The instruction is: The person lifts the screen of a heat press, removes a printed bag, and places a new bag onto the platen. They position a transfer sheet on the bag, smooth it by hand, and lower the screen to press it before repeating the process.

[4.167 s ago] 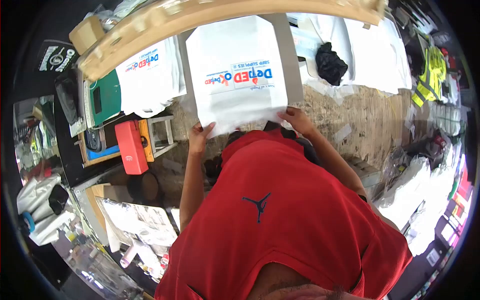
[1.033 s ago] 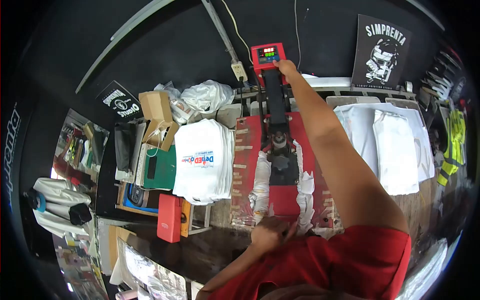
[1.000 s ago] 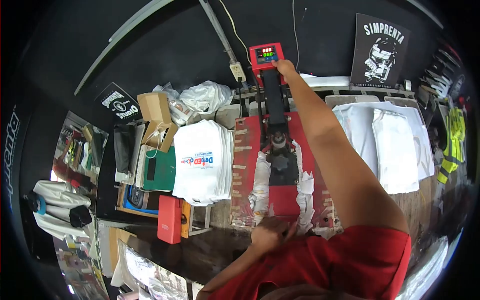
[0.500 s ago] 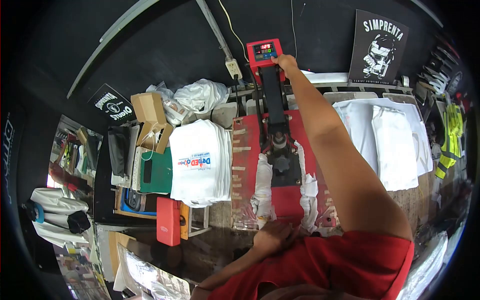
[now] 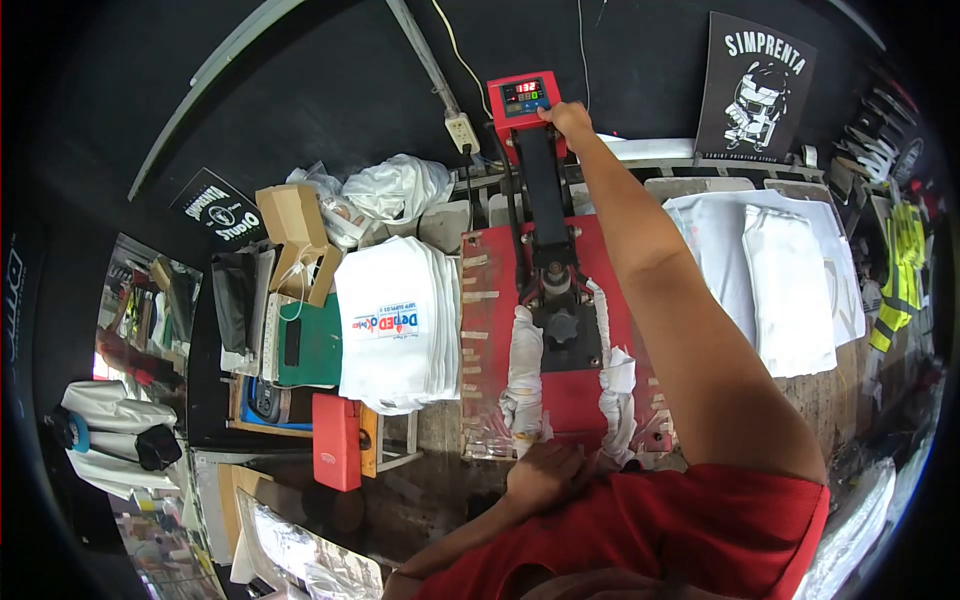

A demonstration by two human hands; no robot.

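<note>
A red heat press [image 5: 620, 240] with a black arm stands at the middle, its two handle bars wrapped in white cloth. My right hand [image 5: 570, 120] reaches up to the red control box [image 5: 508, 92], with a finger on its front panel beside the lit display reading 132. Its other fingers curl at the box's side. Near the press's front edge my left hand [image 5: 545, 474] is bent at the lower end of the left wrapped bar [image 5: 523, 380]; what its fingers hold, if anything, is hidden.
Printed white fabric [image 5: 400, 290] lies stacked left of the press, near a green board [image 5: 322, 350], an open cardboard box [image 5: 295, 225] and a red case [image 5: 336, 442]. Folded white cloth [image 5: 785, 290] lies on the right. A power outlet [image 5: 461, 132] hangs behind.
The display has gone from about 129 to 132. The view has shifted slightly; both hands keep their places on the press.
</note>
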